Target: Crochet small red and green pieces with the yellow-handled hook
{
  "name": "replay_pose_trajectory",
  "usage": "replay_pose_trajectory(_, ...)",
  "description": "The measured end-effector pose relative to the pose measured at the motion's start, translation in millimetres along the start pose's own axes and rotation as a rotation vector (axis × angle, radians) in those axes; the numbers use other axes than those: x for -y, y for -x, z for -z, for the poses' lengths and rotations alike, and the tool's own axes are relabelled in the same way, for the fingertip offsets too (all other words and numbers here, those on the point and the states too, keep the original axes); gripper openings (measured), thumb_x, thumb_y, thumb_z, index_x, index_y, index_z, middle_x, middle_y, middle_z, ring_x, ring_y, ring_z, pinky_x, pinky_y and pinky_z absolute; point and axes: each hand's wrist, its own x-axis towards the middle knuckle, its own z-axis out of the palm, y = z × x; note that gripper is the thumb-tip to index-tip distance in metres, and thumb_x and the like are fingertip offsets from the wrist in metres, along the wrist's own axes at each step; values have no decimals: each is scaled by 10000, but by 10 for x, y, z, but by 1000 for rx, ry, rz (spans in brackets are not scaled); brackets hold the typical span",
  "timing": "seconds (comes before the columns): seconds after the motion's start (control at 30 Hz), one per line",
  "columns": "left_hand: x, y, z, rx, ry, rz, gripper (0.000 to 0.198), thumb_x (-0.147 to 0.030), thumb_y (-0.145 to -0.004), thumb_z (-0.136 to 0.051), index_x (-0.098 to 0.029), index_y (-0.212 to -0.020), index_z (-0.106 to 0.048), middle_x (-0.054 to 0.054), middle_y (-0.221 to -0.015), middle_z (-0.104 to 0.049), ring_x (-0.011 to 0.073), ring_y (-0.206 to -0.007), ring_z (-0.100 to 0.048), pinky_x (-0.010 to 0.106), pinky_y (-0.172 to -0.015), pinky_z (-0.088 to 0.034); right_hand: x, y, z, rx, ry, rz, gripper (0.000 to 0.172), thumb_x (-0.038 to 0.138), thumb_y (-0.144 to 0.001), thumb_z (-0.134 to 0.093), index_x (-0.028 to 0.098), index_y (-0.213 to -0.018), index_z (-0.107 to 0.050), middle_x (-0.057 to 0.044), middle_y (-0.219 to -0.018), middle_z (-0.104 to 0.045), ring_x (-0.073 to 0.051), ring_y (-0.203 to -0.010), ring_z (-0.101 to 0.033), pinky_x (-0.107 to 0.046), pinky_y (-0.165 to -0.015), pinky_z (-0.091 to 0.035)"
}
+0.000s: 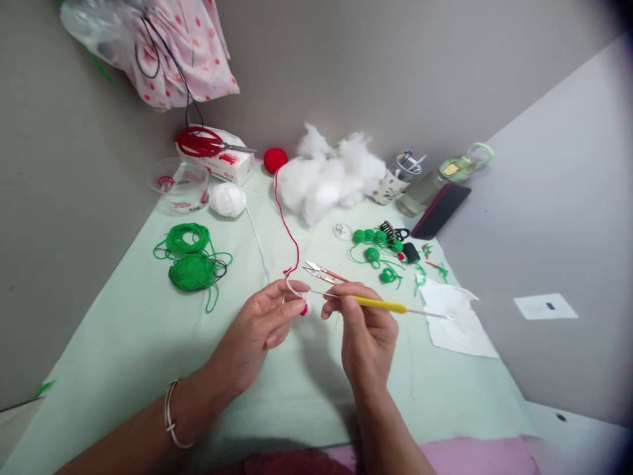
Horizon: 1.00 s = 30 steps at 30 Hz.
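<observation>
My left hand pinches a tiny red and white crochet piece, with white yarn looped over its fingers. A red strand runs from the piece up to a red yarn ball at the back. My right hand grips a yellow-handled crochet hook, its metal tip pointing left at the piece. Small thread snips lie on the pale green cloth just beyond my hands.
Green yarn lies at the left, a white yarn ball and a clear cup behind it. Red scissors rest on a tissue box. White stuffing, green crochet balls, a phone, a bottle and white paper sit right.
</observation>
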Motion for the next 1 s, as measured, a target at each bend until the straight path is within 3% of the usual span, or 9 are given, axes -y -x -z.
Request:
replay_pose_trajectory(0.1, 7, -9, 12, -9, 27, 14, 182, -297, -877, -805, -170, -976, -721, -110, -595, -438, 15, -443, -187, 225, -469, -135, 0, 15, 8, -54, 7, 44, 141, 256, -1032, -635, 245, -1008, -774, -14, -856, -717, -147, -705, -658, -324, -669, -509)
replay_pose_trajectory(0.27, 9, -3, 19, -22, 40, 7, 169, -289, -873, -811, -184, -969, -720, -127, -545, -375, 32, -443, -174, 236, -469, -128, 34, 21, -4, 59, 42, 138, 153, 243, -1035, -615, 246, -992, -762, -14, -806, -693, -172, -703, -641, -348, -667, -509)
replay_pose_trajectory(0.6, 9, -7, 7, -25, 32, 14, 181, -281, -851, -817, -176, -954, -711, -107, -576, -461, 25, -439, -185, 238, -458, -117, 56, 16, -16, 83, 82, 150, 173, 199, -1039, -600, 245, -1001, -762, -9, -785, -688, -171, -718, -636, -340, -673, -510)
replay_pose_trajectory(1.0, 13, -3, 10, -27, 8, 2, 158, -286, -870, -799, -177, -941, -709, -112, -551, -410, 35, -447, -177, 243, -465, -125, 71, 34, 0, 88, 175, 190, 176, 177, -1033, -585, 245, -1009, -746, -21, -822, -703, -184, -735, -654, -358, -686, -527)
